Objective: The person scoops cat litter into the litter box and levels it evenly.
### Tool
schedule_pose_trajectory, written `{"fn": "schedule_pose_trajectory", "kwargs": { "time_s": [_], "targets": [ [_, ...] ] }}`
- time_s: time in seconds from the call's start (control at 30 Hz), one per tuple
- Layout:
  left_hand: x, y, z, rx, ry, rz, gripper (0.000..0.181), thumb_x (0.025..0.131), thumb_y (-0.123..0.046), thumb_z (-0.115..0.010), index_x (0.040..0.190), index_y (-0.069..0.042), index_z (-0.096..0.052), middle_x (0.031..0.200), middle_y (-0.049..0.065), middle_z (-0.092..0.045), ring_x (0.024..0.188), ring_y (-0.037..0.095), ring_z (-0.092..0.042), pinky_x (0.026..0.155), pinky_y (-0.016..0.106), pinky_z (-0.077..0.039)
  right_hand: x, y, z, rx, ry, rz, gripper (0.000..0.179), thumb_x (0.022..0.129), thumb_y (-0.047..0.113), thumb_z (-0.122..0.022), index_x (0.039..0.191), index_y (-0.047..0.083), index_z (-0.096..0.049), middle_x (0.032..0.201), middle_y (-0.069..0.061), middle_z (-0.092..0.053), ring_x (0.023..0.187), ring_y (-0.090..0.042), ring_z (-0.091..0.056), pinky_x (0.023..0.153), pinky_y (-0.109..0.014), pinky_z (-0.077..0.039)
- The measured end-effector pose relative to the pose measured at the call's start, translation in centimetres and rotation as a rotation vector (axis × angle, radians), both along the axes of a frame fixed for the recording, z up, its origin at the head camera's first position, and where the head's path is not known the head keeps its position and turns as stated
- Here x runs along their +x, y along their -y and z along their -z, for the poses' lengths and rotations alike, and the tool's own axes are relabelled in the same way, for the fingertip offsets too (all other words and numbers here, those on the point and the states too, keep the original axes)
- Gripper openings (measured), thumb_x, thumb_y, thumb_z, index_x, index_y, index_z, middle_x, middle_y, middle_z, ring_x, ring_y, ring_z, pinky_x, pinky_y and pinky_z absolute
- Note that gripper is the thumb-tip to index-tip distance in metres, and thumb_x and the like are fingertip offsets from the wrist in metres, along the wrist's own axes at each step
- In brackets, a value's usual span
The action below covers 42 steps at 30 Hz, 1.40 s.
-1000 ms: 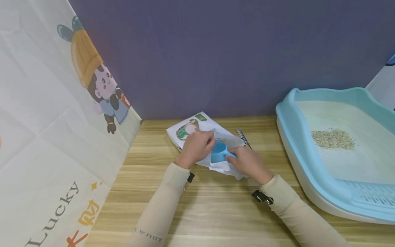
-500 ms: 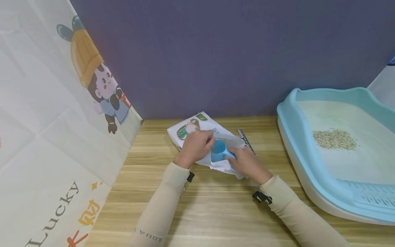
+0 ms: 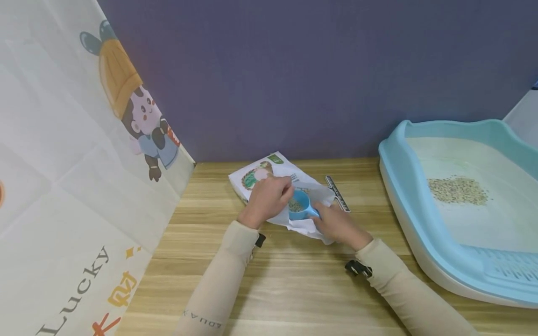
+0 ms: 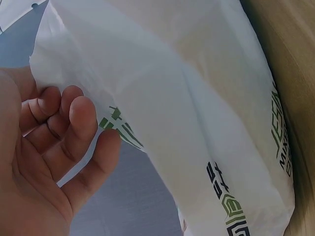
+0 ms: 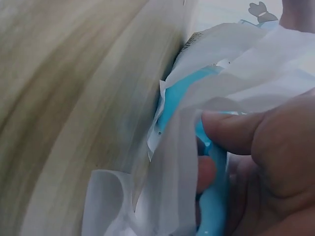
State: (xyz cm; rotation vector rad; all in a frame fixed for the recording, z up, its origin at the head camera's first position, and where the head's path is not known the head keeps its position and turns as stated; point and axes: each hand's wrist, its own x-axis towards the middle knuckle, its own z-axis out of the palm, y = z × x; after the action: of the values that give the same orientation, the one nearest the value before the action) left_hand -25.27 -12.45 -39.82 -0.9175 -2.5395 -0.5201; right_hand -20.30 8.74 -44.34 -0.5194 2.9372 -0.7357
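A white printed bag of cat litter (image 3: 290, 173) lies on the wooden table with its torn mouth toward the right. My left hand (image 3: 269, 196) pinches the edge of that mouth; in the left wrist view the bag's white film (image 4: 147, 83) hangs from the thumb side, the other fingers loosely curled. A blue scoop (image 3: 299, 212) sits in the bag's mouth, tan pellets showing in its cup. My right hand (image 3: 338, 224) grips the scoop's handle. In the right wrist view the thumb presses along the blue handle (image 5: 214, 191), and the bag's film covers part of the scoop.
To the right stands a large blue-and-white litter tray (image 3: 414, 196) with a patch of pellets (image 3: 458, 190) on its floor. A black-and-white strip (image 3: 337, 195) lies behind the right hand. A purple panel (image 3: 286, 79) rises at the back, a printed white sheet (image 3: 54, 140) at the left.
The scoop has tipped upward in the bag's mouth, so pellets now show inside its cup. The right hand has turned slightly with it; the left hand keeps its place on the bag.
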Motion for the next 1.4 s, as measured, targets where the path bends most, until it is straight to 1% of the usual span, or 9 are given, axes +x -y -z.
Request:
{"fn": "schedule_pose_trajectory", "kwargs": {
  "time_s": [0.23, 0.4, 0.53, 0.8, 1.0, 1.17, 1.27, 1.37, 1.4],
  "targets": [
    [0.0, -0.1, 0.0, 0.01, 0.0, -0.006, 0.04, 0.099, -0.016, -0.059, 0.065, -0.019, -0.038, 0.055, -0.006, -0.033, 0.049, 0.007, -0.029, 0.049, 0.023, -0.024, -0.1, -1.1, -0.6, 0.016, 0.123, -0.006, 0.039, 0.106, 0.023, -0.053, 0.133, -0.006, -0.051, 0.093, -0.011, -0.062, 0.071, -0.018, -0.058, 0.06, -0.031, -0.049],
    [0.0, 0.0, 0.1, 0.01, 0.008, -0.013, 0.041, 0.1, -0.016, -0.059, 0.065, -0.019, -0.038, 0.055, -0.006, -0.033, 0.049, 0.007, -0.029, 0.048, 0.023, -0.024, 0.2, -1.7, -1.8, 0.052, 0.157, -0.016, 0.032, 0.106, 0.021, -0.051, 0.123, -0.006, -0.052, 0.085, -0.009, -0.058, 0.068, -0.019, -0.055, 0.058, -0.031, -0.045],
    [0.0, 0.0, 0.1, 0.012, 0.016, -0.016, 0.041, 0.1, -0.016, -0.059, 0.065, -0.019, -0.038, 0.055, -0.006, -0.034, 0.049, 0.007, -0.029, 0.049, 0.023, -0.025, 0.5, -1.8, -2.4, 0.066, 0.174, -0.025, 0.028, 0.106, 0.019, -0.05, 0.118, -0.006, -0.052, 0.083, -0.009, -0.056, 0.067, -0.019, -0.054, 0.056, -0.03, -0.045],
    [0.2, 0.0, 0.0, 0.013, 0.012, -0.016, 0.042, 0.1, -0.015, -0.06, 0.065, -0.019, -0.037, 0.055, -0.006, -0.033, 0.049, 0.008, -0.029, 0.049, 0.024, -0.025, 0.6, -2.3, -3.0, 0.114, 0.173, -0.058, 0.031, 0.106, 0.019, -0.05, 0.122, -0.008, -0.051, 0.087, -0.009, -0.056, 0.073, -0.02, -0.054, 0.062, -0.032, -0.046],
    [0.1, -0.1, 0.0, 0.011, 0.009, -0.016, 0.041, 0.1, -0.016, -0.06, 0.065, -0.019, -0.038, 0.055, -0.006, -0.033, 0.049, 0.007, -0.029, 0.049, 0.024, -0.025, 1.1, -2.6, -3.8, 0.108, 0.205, -0.072, 0.025, 0.106, 0.018, -0.049, 0.116, -0.005, -0.051, 0.083, -0.008, -0.053, 0.07, -0.02, -0.052, 0.058, -0.031, -0.044],
    [0.0, 0.1, 0.1, 0.01, 0.007, -0.01, 0.041, 0.1, -0.015, -0.059, 0.065, -0.019, -0.037, 0.054, -0.006, -0.033, 0.048, 0.007, -0.028, 0.048, 0.023, -0.023, 1.6, -2.9, -4.8, 0.116, 0.192, -0.092, 0.022, 0.106, 0.018, -0.049, 0.11, -0.002, -0.053, 0.081, -0.007, -0.053, 0.07, -0.02, -0.052, 0.061, -0.032, -0.042],
    [0.0, 0.2, 0.1, 0.013, 0.003, -0.007, 0.041, 0.1, -0.015, -0.057, 0.065, -0.019, -0.037, 0.055, -0.006, -0.033, 0.048, 0.007, -0.027, 0.048, 0.022, -0.023, 1.8, -3.1, -5.5, 0.119, 0.198, -0.107, 0.026, 0.106, 0.02, -0.048, 0.117, -0.003, -0.053, 0.088, -0.01, -0.059, 0.077, -0.021, -0.055, 0.068, -0.036, -0.045],
    [0.0, 0.3, 0.1, 0.016, -0.002, -0.002, 0.04, 0.1, -0.017, -0.055, 0.065, -0.019, -0.037, 0.055, -0.006, -0.033, 0.048, 0.007, -0.028, 0.048, 0.022, -0.023, 2.2, -3.5, -6.2, 0.132, 0.19, -0.124, 0.039, 0.106, 0.02, -0.049, 0.133, -0.009, -0.05, 0.107, -0.017, -0.065, 0.087, -0.023, -0.058, 0.076, -0.039, -0.047],
    [0.0, 0.4, 0.1, 0.016, -0.004, -0.001, 0.04, 0.1, -0.017, -0.055, 0.065, -0.019, -0.037, 0.055, -0.006, -0.033, 0.048, 0.007, -0.028, 0.048, 0.022, -0.023, 2.3, -3.7, -6.5, 0.134, 0.185, -0.132, 0.04, 0.106, 0.02, -0.049, 0.134, -0.009, -0.05, 0.108, -0.017, -0.065, 0.087, -0.022, -0.058, 0.076, -0.038, -0.048]
  ]
}}
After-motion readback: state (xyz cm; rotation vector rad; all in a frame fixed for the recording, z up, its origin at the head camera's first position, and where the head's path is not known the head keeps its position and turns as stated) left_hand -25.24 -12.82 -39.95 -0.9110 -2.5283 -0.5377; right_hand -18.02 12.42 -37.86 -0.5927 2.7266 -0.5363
